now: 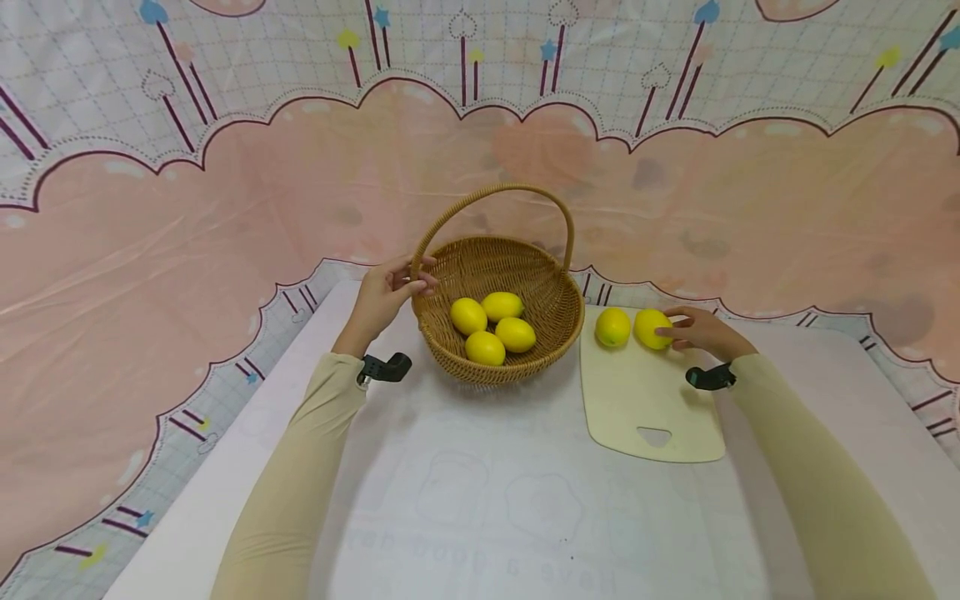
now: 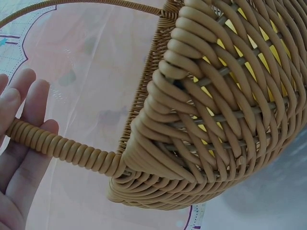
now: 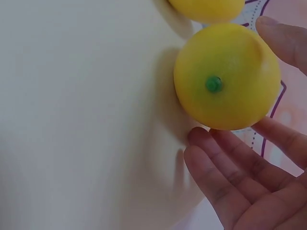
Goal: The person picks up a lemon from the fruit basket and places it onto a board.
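Note:
My left hand (image 1: 386,292) holds the handle of a brown wicker basket (image 1: 498,250) at its left side; in the left wrist view, the thumb and fingers of this hand (image 2: 26,153) lie around the wrapped handle (image 2: 62,147). Several yellow lemons (image 1: 515,335) lie inside the basket. On a cream cutting board (image 1: 645,392) are two more lemons, one at the left (image 1: 612,327) and one at the right (image 1: 652,329). Beside the right one is my right hand (image 1: 701,331). The right wrist view shows this hand (image 3: 254,182) with spread fingers close around the lemon (image 3: 225,76), its green tip facing the camera.
The basket and board stand side by side at the back of a white-covered table (image 1: 450,500). A patterned pink and white cloth (image 1: 300,200) hangs behind them. The basket's tall handle (image 1: 510,188) arches above its rim.

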The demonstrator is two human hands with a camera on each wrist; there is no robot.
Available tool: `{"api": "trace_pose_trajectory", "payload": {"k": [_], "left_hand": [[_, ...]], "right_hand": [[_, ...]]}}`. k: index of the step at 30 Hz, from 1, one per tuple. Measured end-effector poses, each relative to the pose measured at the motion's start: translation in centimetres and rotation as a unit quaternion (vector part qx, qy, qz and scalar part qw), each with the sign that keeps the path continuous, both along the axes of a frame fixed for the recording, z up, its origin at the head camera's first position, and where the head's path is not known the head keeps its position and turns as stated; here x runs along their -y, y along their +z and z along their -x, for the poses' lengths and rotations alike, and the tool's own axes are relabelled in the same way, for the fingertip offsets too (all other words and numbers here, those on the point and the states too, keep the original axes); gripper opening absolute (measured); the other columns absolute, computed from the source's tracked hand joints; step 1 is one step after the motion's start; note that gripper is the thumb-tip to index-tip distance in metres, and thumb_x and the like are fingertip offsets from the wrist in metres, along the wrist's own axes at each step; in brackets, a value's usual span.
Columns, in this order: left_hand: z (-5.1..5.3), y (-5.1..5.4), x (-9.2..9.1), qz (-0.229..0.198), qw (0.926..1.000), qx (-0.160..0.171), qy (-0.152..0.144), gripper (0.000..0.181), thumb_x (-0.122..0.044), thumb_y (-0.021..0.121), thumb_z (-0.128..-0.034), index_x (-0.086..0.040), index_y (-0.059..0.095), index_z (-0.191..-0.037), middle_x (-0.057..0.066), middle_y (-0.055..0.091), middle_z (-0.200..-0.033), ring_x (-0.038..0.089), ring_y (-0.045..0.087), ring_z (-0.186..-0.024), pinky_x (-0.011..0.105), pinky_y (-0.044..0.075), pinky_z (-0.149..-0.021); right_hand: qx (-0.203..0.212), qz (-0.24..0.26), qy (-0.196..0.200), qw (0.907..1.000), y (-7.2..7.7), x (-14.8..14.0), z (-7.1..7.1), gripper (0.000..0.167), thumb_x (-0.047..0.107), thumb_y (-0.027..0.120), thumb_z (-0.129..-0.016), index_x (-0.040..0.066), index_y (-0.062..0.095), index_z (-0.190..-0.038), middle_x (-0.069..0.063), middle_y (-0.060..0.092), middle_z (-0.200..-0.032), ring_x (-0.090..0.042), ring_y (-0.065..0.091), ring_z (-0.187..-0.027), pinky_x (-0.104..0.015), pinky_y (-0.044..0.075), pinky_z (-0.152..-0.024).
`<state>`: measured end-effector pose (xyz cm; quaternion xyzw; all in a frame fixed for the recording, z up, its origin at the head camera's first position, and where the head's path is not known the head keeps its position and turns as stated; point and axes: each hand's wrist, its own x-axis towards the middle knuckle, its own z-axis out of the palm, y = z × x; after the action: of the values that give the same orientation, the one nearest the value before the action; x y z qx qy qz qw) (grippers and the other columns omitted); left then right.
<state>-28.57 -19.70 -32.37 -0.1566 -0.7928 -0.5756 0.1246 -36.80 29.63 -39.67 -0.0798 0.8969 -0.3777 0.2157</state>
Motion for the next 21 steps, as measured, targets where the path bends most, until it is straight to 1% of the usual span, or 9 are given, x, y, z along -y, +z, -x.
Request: {"api": "trace_pose_trajectory", "payload": {"k": [2, 5, 10, 12, 15, 17, 19, 21], "left_hand": [[0.0, 0.0, 0.0, 0.001, 1.0, -0.002, -0.002, 0.032, -0.002, 0.059, -0.09, 0.001, 0.058, -0.122, 0.014, 0.07, -0.094, 0.035, 0.068, -0.088, 0.027, 0.057, -0.082], [-0.1, 0.1, 0.0, -0.002, 1.0, -0.005, -0.005, 0.032, -0.002, 0.059, -0.0899, 0.001, 0.058, -0.122, 0.011, 0.07, -0.092, 0.032, 0.069, -0.087, 0.027, 0.057, -0.082], [-0.1, 0.1, 0.0, -0.005, 0.9999, -0.008, -0.011, 0.032, -0.002, 0.059, -0.0896, 0.003, 0.058, -0.121, 0.006, 0.07, -0.091, 0.015, 0.07, -0.081, 0.031, 0.057, -0.083], [-0.1, 0.1, 0.0, -0.005, 0.9999, -0.006, -0.012, 0.033, -0.002, 0.059, -0.0896, 0.003, 0.057, -0.122, 0.007, 0.07, -0.092, 0.012, 0.069, -0.08, 0.032, 0.057, -0.083], [-0.1, 0.0, 0.1, -0.004, 0.9999, -0.004, -0.01, 0.033, -0.003, 0.059, -0.0897, 0.003, 0.057, -0.122, 0.011, 0.07, -0.093, 0.016, 0.07, -0.081, 0.03, 0.057, -0.083], [-0.1, 0.0, 0.1, -0.004, 0.9999, -0.002, -0.009, 0.033, -0.003, 0.059, -0.0898, 0.004, 0.057, -0.122, 0.012, 0.07, -0.094, 0.017, 0.07, -0.082, 0.03, 0.057, -0.083], [0.0, 0.0, 0.1, -0.006, 0.9999, 0.0, -0.009, 0.034, -0.002, 0.059, -0.0896, 0.005, 0.057, -0.122, 0.011, 0.07, -0.093, 0.015, 0.07, -0.081, 0.031, 0.057, -0.083], [0.0, 0.0, 0.1, -0.003, 1.0, 0.002, -0.007, 0.034, -0.003, 0.059, -0.0897, 0.006, 0.056, -0.123, 0.008, 0.07, -0.093, 0.011, 0.069, -0.08, 0.031, 0.057, -0.083]], "right_hand": [[0.001, 0.006, 0.004, 1.0, -0.1, -0.2, 0.1, 0.08, 0.041, 0.056, -0.093, -0.006, 0.018, -0.145, -0.037, 0.027, -0.143, -0.039, 0.057, -0.112, -0.051, 0.042, -0.103], [-0.002, 0.018, 0.011, 0.9998, 0.0, -0.3, -0.2, 0.079, 0.04, 0.056, -0.093, -0.006, 0.018, -0.145, -0.037, 0.028, -0.142, -0.038, 0.057, -0.112, -0.049, 0.044, -0.102], [-0.012, 0.037, 0.014, 0.9991, 0.5, -0.8, -0.4, 0.075, 0.037, 0.058, -0.093, -0.004, 0.022, -0.145, -0.036, 0.032, -0.141, -0.039, 0.055, -0.116, -0.043, 0.048, -0.099], [-0.016, 0.044, 0.015, 0.9988, 0.7, -1.2, -0.4, 0.073, 0.034, 0.058, -0.093, -0.004, 0.022, -0.145, -0.035, 0.034, -0.141, -0.038, 0.053, -0.118, -0.043, 0.048, -0.099], [-0.026, 0.049, 0.015, 0.9983, 1.2, -1.9, -0.4, 0.072, 0.031, 0.058, -0.094, -0.004, 0.022, -0.145, -0.033, 0.036, -0.141, -0.032, 0.052, -0.119, -0.046, 0.045, -0.101], [-0.034, 0.046, 0.016, 0.9983, 1.7, -2.3, -0.4, 0.072, 0.032, 0.058, -0.093, -0.003, 0.023, -0.145, -0.032, 0.036, -0.141, -0.022, 0.054, -0.116, -0.048, 0.043, -0.103], [-0.046, 0.039, 0.018, 0.998, 2.4, -2.6, -0.6, 0.072, 0.032, 0.059, -0.093, -0.003, 0.025, -0.145, -0.032, 0.037, -0.141, -0.013, 0.055, -0.11, -0.049, 0.043, -0.103], [-0.061, 0.032, 0.027, 0.9972, 3.2, -2.8, -0.8, 0.07, 0.031, 0.059, -0.093, -0.003, 0.026, -0.144, -0.031, 0.037, -0.141, -0.013, 0.055, -0.11, -0.05, 0.043, -0.102]]}}
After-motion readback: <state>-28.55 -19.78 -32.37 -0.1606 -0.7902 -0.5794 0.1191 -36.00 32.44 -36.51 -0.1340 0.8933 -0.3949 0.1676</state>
